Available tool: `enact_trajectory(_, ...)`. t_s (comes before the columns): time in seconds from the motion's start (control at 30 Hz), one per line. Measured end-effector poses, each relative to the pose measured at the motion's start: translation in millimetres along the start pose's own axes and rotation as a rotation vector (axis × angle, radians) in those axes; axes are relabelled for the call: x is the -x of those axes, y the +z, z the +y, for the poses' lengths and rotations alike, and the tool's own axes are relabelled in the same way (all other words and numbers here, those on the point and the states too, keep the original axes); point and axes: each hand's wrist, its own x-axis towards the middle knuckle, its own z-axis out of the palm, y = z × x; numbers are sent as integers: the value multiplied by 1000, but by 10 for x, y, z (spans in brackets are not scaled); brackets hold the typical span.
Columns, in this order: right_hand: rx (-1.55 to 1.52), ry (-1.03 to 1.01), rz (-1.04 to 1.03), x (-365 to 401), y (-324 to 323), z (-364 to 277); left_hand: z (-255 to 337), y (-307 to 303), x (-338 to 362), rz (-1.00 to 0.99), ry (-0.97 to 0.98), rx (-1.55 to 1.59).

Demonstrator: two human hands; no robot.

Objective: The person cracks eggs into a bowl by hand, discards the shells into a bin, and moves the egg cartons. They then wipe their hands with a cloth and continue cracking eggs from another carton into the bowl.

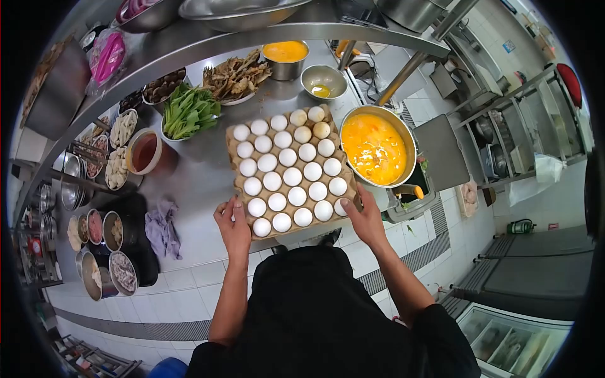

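A cardboard egg tray (pixel 239 181) full of white eggs (pixel 292 176) is in front of me at the counter's edge. A few eggs at its far right corner have brownish stains. My left hand (pixel 233 222) grips the near left corner of the tray, fingers closed on its side. On the near right corner, my right hand (pixel 365 214) holds the tray, thumb towards the top. Just right of the tray stands a steel pot (pixel 411 150) of beaten egg (pixel 374 148). Beyond the tray sits a small steel bowl (pixel 324 82) with a little yellow liquid.
Leafy greens (pixel 189 112), dried brown pieces (pixel 236 77) and a tub of red sauce (pixel 146 151) stand behind and left. A purple cloth (pixel 162 228) lies near several food containers (pixel 123 273). An overhead shelf (pixel 252 41) crosses the back. A bin (pixel 416 208) is below right.
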Motion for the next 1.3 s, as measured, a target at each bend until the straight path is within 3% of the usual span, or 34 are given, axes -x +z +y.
enact_trajectory(0.03,-5,2,4,56,-29,77,-79,11,-16,25,96,-203)
enact_trajectory(0.1,-93,15,-28,105,-41,255,-187,28,-64,-79,75,-118)
enact_trajectory(0.17,-269,98,-33,76,23,356,17,107,-32,-140,-155,347)
enact_trajectory(0.2,-444,182,-40,72,34,382,-14,92,-93,-187,-161,343)
enact_trajectory(0.33,-539,158,-115,20,181,462,-78,58,-68,-228,-238,322)
enact_trajectory(0.5,-626,152,-159,26,212,493,-120,24,190,-102,-224,290)
enact_trajectory(0.73,-685,206,-159,53,274,638,-26,101,-40,-202,-156,212)
enact_trajectory(0.87,-530,128,-69,101,151,503,-66,35,-35,-215,-163,211)
enact_trajectory(0.93,-35,-90,74,188,-35,376,-60,-6,-50,-194,-152,185)
enact_trajectory(1.0,77,-166,-48,166,-232,78,-10,-61,-84,138,113,-85)
enact_trajectory(1.03,191,-231,-165,138,-291,-7,118,-15,-93,134,117,-87)
enact_trajectory(1.07,286,-415,-167,72,-292,-20,262,88,-127,-16,281,-103)
enact_trajectory(1.1,288,-420,-166,15,-299,-3,438,224,-151,-162,445,-115)
enact_trajectory(1.17,424,-598,-289,-132,-294,26,788,696,-102,-475,587,-344)
enact_trajectory(1.23,421,-634,-289,-180,-335,45,923,1157,-52,-605,906,-534)
enact_trajectory(1.3,336,-678,-341,-255,-402,131,980,1413,-35,-717,952,-794)
